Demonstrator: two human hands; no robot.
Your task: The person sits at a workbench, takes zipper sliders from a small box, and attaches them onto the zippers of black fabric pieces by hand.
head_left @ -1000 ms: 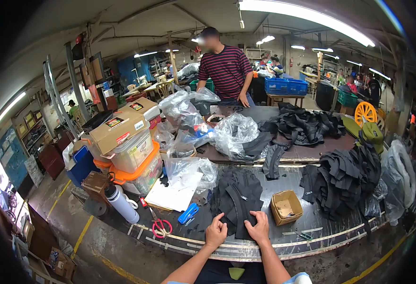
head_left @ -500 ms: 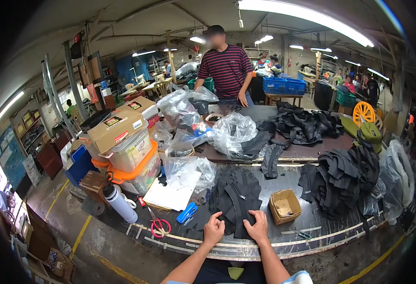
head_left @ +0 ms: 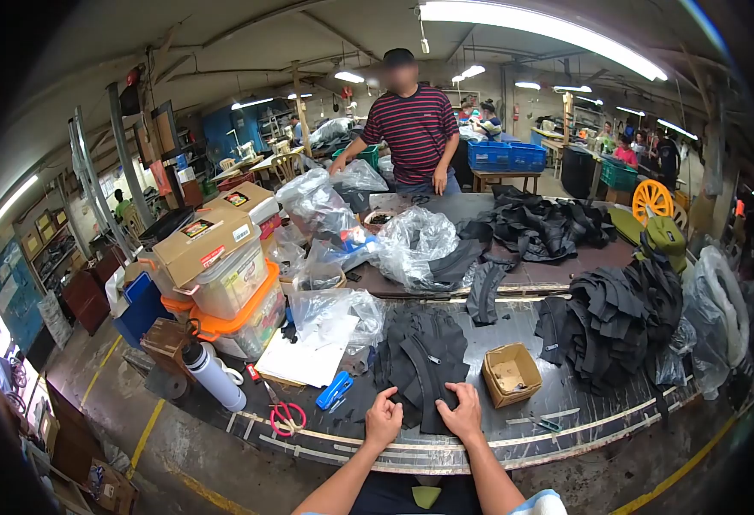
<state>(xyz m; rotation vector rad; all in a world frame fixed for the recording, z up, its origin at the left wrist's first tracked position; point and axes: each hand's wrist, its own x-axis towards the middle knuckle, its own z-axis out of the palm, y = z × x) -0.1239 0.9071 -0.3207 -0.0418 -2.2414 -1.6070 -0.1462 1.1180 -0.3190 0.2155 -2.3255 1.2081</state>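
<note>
A curved black fabric strip with a zipper [head_left: 423,364] lies flat on a pile of black fabric pieces [head_left: 390,345] on the near table, its lower end between my hands. My left hand [head_left: 384,421] rests at the left of that end, fingers bent and a little apart. On the other side, my right hand [head_left: 461,414] is open, its thumb and fingertips at the strip's right edge. Neither hand visibly grips anything. A small open cardboard box [head_left: 490,386] stands just right of my right hand. The blue stapler [head_left: 336,390] lies left of the pile.
Red-handled scissors [head_left: 287,419], a bottle [head_left: 215,378] and white paper [head_left: 317,352] are at left. Small snips [head_left: 548,424] lie near the front edge. A large stack of black pieces [head_left: 621,322] is at right. A person [head_left: 411,129] stands across the table beside plastic bags [head_left: 312,202].
The view has shifted slightly, so things sit a little further left. The person opposite has stretched an arm out over the plastic bags. My hands remain by the strip.
</note>
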